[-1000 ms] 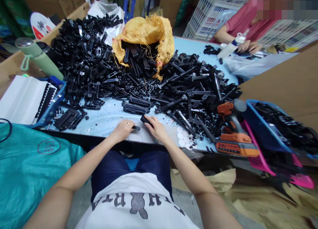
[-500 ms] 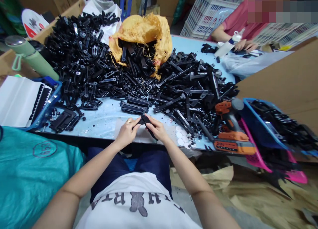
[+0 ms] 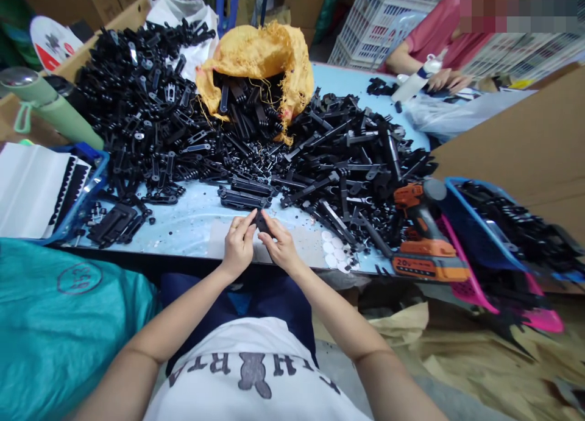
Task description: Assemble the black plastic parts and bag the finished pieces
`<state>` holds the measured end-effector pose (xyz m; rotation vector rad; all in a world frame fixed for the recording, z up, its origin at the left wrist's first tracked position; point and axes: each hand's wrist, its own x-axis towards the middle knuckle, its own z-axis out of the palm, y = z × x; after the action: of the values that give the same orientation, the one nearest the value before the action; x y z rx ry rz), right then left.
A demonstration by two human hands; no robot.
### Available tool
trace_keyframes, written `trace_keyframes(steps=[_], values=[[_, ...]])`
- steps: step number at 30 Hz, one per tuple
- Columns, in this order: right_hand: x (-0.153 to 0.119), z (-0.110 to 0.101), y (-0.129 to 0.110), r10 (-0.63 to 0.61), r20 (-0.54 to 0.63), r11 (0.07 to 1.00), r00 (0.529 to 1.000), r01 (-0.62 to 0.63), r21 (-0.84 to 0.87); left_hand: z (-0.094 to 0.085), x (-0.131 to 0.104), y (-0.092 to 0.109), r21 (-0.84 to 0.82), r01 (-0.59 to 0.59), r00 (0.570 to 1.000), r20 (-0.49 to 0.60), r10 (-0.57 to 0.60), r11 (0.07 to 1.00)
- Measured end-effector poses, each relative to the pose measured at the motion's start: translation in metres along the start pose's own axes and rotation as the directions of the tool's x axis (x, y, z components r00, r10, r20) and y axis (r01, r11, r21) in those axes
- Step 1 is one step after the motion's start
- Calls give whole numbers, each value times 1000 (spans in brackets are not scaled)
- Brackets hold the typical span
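Close to the table's front edge, my left hand (image 3: 239, 243) and my right hand (image 3: 278, 241) pinch a small black plastic part (image 3: 261, 221) between them. Its lower end is hidden by my right fingers. Just beyond my fingertips lie some long black folded arm pieces (image 3: 245, 192), side by side. Under my hands is a pale sheet (image 3: 219, 235). White round discs (image 3: 333, 248) lie to the right of my right hand, beside a heap of long black plastic bars (image 3: 342, 165).
A large heap of black parts (image 3: 150, 104) fills the back left, next to a yellow sack (image 3: 256, 52). An orange cordless drill (image 3: 425, 232) stands at right by a blue basket (image 3: 484, 232). A green bottle (image 3: 55, 107) stands left. Across the table, a person's hands (image 3: 445, 81) work near a white bottle.
The black part has turned between my hands and now points more away from me. My left fingers have curled in closer around it, and the view has shifted slightly.
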<state>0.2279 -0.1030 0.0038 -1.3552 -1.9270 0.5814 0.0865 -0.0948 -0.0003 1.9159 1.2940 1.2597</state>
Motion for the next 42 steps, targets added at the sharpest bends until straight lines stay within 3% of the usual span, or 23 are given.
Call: trace_keyframes(steps=[3, 4, 6, 7, 9, 10, 11, 15, 18, 21, 23, 25, 27, 29, 31, 33, 37, 42], values=[[25, -18, 17, 10, 73, 953, 997, 12, -303, 0, -10, -6, 147, 112, 994, -21, -110, 983], [38, -26, 24, 27, 31, 899, 999, -11, -438, -1, -10, -7, 234, 82, 996, 25, -91, 969], [68, -42, 41, 53, -84, 745, 995, -96, -660, -3, -4, -7, 378, -129, 965, 259, 29, 917], [82, -49, 50, 67, -88, 676, 994, -110, -729, -3, 2, -8, 397, -272, 907, 410, 96, 876], [106, -61, 62, 98, -16, 595, 995, -72, -800, -4, 15, -10, 357, -496, 748, 638, 181, 792], [115, -66, 65, 105, 23, 586, 994, -44, -809, -4, 21, -11, 345, -549, 697, 691, 189, 761], [120, -70, 65, 98, 36, 594, 995, -29, -804, -5, 25, -13, 361, -568, 683, 708, 178, 740], [102, -84, 43, -93, -23, 689, 995, 48, -723, -9, 27, -19, 504, -496, 758, 648, 70, 707], [62, -88, 22, -263, 243, 678, 934, 358, -642, -11, 23, -23, 492, -457, 752, 659, 26, 741], [30, -93, 23, -269, 483, 637, 834, 529, -560, -11, 25, -25, 417, -452, 711, 702, 36, 789], [21, -104, 37, -199, 454, 646, 868, 465, -606, -11, 27, -27, 392, -453, 692, 721, 39, 801], [21, -117, 52, -121, 280, 662, 952, 287, -693, -11, 28, -27, 385, -450, 688, 725, 37, 806], [20, -125, 59, -73, 147, 666, 986, 158, -729, -10, 29, -27, 380, -443, 688, 725, 37, 812], [13, -118, 56, -80, 253, 674, 964, 239, -699, -8, 29, -26, 354, -440, 678, 733, 47, 825], [-2, -98, 47, -110, 482, 685, 869, 418, -597, -5, 30, -23, 321, -439, 663, 746, 61, 839], [-18, -74, 40, -91, 585, 696, 806, 471, -541, 0, 32, -20, 302, -436, 649, 758, 64, 848], [-37, -47, 39, 45, 483, 711, 874, 312, -631, 6, 34, -13, 307, -422, 651, 758, 49, 853], [-41, -50, 31, 70, 406, 719, 911, 236, -653, 4, 28, -11, 300, -426, 682, 726, 86, 853]])
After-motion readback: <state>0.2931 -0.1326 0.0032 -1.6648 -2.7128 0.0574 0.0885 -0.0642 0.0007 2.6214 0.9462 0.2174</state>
